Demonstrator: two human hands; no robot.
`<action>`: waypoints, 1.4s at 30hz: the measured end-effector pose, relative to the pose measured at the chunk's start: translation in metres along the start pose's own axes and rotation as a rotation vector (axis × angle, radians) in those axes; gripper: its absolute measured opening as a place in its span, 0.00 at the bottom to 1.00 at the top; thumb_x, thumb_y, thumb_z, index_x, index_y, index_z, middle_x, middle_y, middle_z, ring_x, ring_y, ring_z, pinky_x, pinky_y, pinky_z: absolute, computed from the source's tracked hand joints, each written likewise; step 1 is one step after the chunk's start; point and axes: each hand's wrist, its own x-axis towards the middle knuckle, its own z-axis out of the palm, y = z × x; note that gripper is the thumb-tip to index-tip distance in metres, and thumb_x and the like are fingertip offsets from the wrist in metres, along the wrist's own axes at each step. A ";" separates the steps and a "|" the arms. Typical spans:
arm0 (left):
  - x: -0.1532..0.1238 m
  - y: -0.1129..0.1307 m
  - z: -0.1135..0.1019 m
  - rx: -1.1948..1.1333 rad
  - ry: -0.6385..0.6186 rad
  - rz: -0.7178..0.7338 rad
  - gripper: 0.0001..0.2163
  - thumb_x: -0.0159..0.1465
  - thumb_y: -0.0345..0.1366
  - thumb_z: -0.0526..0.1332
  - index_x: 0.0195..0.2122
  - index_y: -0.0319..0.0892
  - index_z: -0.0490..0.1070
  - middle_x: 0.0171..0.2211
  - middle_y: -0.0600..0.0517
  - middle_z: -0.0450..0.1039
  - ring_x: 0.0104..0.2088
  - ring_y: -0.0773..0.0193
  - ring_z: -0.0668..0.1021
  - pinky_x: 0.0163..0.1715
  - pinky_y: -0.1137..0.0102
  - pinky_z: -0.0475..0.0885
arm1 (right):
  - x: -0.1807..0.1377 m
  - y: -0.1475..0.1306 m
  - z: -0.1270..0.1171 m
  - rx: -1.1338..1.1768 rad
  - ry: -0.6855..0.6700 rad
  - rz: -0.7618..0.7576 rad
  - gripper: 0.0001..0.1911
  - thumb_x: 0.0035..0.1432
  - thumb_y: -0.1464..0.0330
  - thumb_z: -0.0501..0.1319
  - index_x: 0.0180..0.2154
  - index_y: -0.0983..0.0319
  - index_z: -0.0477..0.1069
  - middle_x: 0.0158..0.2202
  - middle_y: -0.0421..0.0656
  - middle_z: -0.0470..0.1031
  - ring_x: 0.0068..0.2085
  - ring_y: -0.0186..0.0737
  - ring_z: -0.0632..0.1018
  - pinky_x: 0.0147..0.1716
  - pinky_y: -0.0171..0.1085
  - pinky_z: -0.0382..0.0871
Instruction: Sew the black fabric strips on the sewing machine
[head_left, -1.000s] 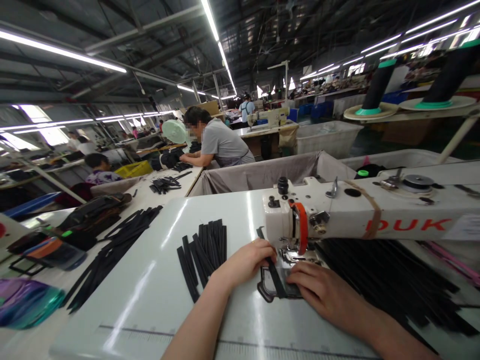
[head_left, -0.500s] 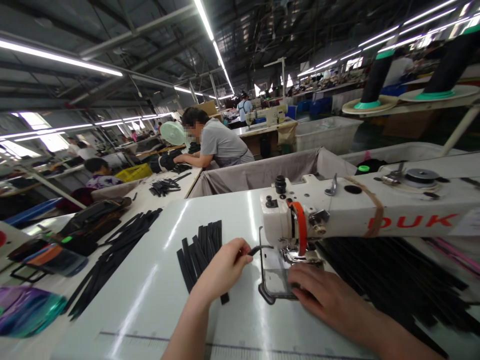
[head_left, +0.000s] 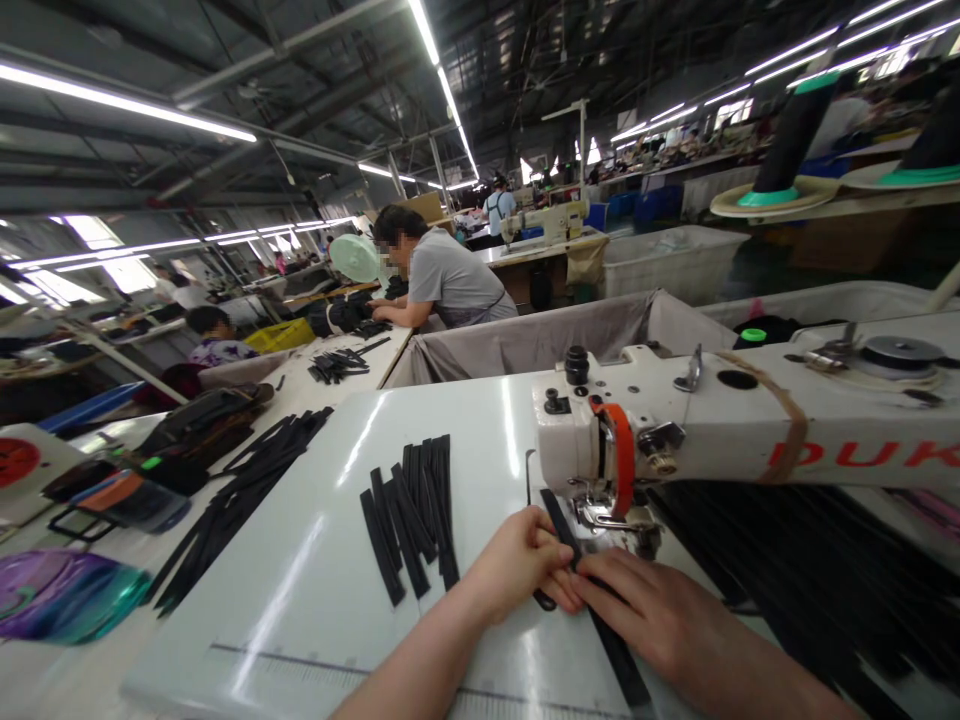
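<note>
A black fabric strip (head_left: 621,662) runs from beside the presser foot of the white sewing machine (head_left: 690,420) down toward me. My left hand (head_left: 525,560) pinches it between thumb and fingers, left of the needle area. Close against those fingertips, my right hand (head_left: 652,605) also grips the strip, its fingers bent over it. The strip parts under both hands are hidden. A small bunch of short black strips (head_left: 409,510) lies on the white machine table (head_left: 300,610), left of my left hand.
More long black strips (head_left: 817,580) are heaped under the machine arm at right. Another pile of black strips (head_left: 247,500) lies on the left bench, near a purple-and-teal item (head_left: 67,595). A co-worker in a grey shirt (head_left: 465,275) leans over the bench ahead, beside a cloth-lined bin (head_left: 525,335).
My left hand has moved right and down to meet my right hand. A long strip now lies across both hands, where a short end showed at my left fingers before. The view has shifted slightly.
</note>
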 end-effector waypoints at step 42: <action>0.014 -0.021 0.022 1.097 0.411 0.748 0.10 0.67 0.28 0.51 0.36 0.42 0.71 0.41 0.44 0.74 0.48 0.52 0.74 0.46 0.56 0.74 | -0.015 0.001 0.019 -0.058 -0.034 0.114 0.24 0.51 0.84 0.50 0.49 0.68 0.71 0.45 0.49 0.79 0.45 0.40 0.79 0.43 0.36 0.76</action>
